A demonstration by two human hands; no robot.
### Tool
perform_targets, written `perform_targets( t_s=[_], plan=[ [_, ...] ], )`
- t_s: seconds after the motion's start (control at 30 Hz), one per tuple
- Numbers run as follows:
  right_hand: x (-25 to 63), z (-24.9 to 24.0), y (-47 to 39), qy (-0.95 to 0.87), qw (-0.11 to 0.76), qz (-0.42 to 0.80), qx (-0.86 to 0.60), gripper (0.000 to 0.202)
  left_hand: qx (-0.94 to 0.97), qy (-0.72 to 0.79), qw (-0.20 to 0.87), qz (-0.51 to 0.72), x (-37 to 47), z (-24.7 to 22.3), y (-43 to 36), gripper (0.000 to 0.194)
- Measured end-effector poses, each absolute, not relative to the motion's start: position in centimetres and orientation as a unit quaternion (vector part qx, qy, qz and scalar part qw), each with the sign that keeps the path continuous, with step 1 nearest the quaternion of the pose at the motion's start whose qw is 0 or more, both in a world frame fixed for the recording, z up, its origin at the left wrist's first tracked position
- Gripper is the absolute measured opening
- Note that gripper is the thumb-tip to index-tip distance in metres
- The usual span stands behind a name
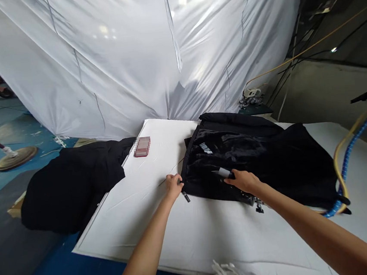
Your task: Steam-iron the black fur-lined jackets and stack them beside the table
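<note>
A black garment is spread over the right half of the white-covered table, with a small white label near its left end. My left hand pinches the garment's lower left corner, beside a small dark metallic piece. Over the garment's lower edge, my right hand is closed on a grey and black tool whose thin tip points left. A metal device with a black knob shows just below that hand, partly hidden.
Black cloth is heaped at the table's left edge. A blurred red item lies on the table's back left. A blue coiled hose and yellow hose hang at right. White sheeting hangs behind.
</note>
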State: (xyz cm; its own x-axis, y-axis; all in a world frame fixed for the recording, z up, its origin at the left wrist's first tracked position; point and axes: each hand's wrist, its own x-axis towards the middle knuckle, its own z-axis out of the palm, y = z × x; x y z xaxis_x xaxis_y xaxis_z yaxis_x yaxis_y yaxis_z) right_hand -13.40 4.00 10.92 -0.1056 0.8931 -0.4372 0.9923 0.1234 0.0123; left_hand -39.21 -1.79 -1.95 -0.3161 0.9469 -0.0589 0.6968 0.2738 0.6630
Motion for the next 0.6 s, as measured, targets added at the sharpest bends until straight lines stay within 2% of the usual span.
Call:
perform_targets(
  t_s=[0.13, 0.27, 0.5, 0.6],
  plan=[
    [-13.5, 11.4, 1.2, 0.790, 0.191, -0.137, 0.567, 0.050, 0.553, 0.740, 0.290, 0.249, -38.8, -1.6, -1.5, 0.023],
    [-15.8, 10.2, -1.2, 0.816, 0.200, -0.136, 0.526, 0.048, 0.555, 0.733, 0.304, 0.250, -38.5, -1.9, -1.4, 0.018],
    [-19.4, 8.3, -0.2, 0.802, 0.165, -0.131, 0.559, 0.050, 0.528, 0.721, 0.330, 0.305, -38.8, -3.0, -1.5, 0.023],
    [-19.6, 8.6, 1.3, 0.783, 0.159, -0.144, 0.584, 0.051, 0.512, 0.737, 0.292, 0.330, -39.8, -2.3, -1.7, 0.029]
  ],
)
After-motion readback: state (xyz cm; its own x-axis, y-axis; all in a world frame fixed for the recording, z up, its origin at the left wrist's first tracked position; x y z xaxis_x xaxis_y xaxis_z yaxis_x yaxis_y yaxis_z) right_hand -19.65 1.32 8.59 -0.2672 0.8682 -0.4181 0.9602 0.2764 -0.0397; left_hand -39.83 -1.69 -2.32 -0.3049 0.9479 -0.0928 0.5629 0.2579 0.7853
